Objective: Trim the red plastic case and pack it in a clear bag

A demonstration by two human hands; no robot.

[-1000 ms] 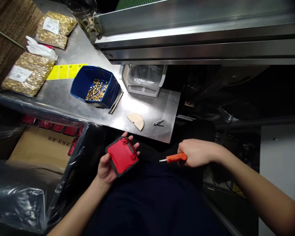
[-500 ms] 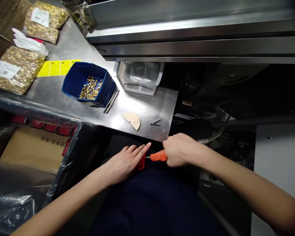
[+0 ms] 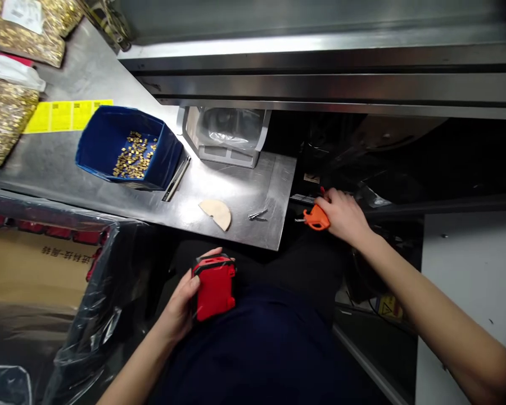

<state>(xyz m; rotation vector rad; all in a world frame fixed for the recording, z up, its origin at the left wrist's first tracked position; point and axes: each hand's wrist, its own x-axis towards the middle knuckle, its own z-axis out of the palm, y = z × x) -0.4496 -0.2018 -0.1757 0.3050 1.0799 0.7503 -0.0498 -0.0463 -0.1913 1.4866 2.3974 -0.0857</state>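
One red-and-black case [image 3: 216, 292] sits in the left grip [image 3: 183, 301], which is closed on it, thumb at its left edge; its long axis runs outward, black-edged end farthest. The right grip [image 3: 343, 215] curls firmly round one orange tool [image 3: 318, 218], metal tip pointing left. Beyond the left grip, the surface [image 3: 240, 185] bears one pale half-disc [image 3: 218, 214] and one blue bin [image 3: 103, 138].

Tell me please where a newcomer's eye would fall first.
First, probably, comes the red, black-edged plastic case in the left hand. Next comes the orange, metal-tipped tool in the right hand, right of the grey metal table. On that table, a blue plastic bin holds small gold-coloured pieces.
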